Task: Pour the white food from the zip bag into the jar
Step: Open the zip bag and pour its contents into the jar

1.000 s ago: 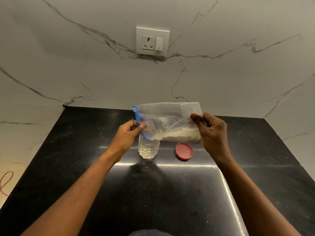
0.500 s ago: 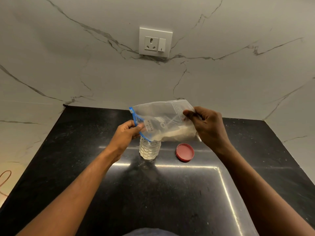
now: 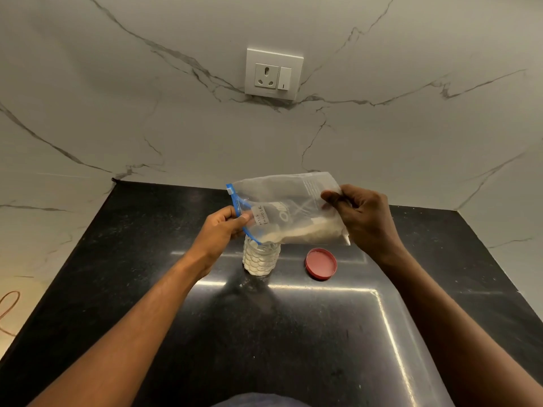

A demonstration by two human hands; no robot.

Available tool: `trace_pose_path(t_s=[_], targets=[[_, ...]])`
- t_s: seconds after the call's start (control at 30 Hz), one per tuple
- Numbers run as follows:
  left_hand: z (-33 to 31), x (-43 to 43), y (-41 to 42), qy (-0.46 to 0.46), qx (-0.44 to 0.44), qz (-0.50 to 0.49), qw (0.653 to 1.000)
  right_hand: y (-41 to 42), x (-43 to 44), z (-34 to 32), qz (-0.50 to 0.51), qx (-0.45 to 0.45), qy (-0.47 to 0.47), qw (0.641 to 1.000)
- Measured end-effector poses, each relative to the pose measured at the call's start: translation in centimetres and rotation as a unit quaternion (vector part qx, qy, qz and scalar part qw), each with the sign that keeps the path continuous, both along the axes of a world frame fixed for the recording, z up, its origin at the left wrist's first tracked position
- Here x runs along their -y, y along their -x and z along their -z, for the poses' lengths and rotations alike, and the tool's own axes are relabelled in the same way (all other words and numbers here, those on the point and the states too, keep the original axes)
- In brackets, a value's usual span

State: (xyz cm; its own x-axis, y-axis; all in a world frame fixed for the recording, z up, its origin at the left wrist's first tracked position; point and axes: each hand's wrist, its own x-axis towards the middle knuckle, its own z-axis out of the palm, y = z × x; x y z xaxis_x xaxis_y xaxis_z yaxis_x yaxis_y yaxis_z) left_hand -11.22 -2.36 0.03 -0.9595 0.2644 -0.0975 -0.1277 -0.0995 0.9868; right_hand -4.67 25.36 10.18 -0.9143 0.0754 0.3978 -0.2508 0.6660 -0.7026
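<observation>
Zip bag (image 3: pixel 289 211) now tipped further than half a second before, blue-zipper corner lowered onto mouth of jar (image 3: pixel 261 257). Left hand (image 3: pixel 219 234) pinching zipper edge; right hand (image 3: pixel 363 214) pinching raised end. White food (image 3: pixel 311 235) slid toward jar; red lid (image 3: pixel 321 263) unmoved on black counter (image 3: pixel 293 333).

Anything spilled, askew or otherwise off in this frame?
Nothing stands out. The zip bag, held by the left hand and right hand, tips its blue-zip corner over the upright jar, which already holds white powder. The red lid lies beside it on the dark counter. No spilled powder is visible.
</observation>
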Motion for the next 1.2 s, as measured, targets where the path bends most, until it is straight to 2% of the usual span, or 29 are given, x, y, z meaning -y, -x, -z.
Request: trace_pose_path(t_s=[0.57,1.2], targets=[[0.0,-0.1,-0.2,0.02,-0.001,-0.004,1.0,0.5,0.2,-1.4,-0.009,-0.052,-0.107,0.993],[-0.4,-0.5,-0.3,0.005,0.01,0.0,1.0,0.6,-0.3,-2.4,-0.019,-0.063,-0.134,0.989]])
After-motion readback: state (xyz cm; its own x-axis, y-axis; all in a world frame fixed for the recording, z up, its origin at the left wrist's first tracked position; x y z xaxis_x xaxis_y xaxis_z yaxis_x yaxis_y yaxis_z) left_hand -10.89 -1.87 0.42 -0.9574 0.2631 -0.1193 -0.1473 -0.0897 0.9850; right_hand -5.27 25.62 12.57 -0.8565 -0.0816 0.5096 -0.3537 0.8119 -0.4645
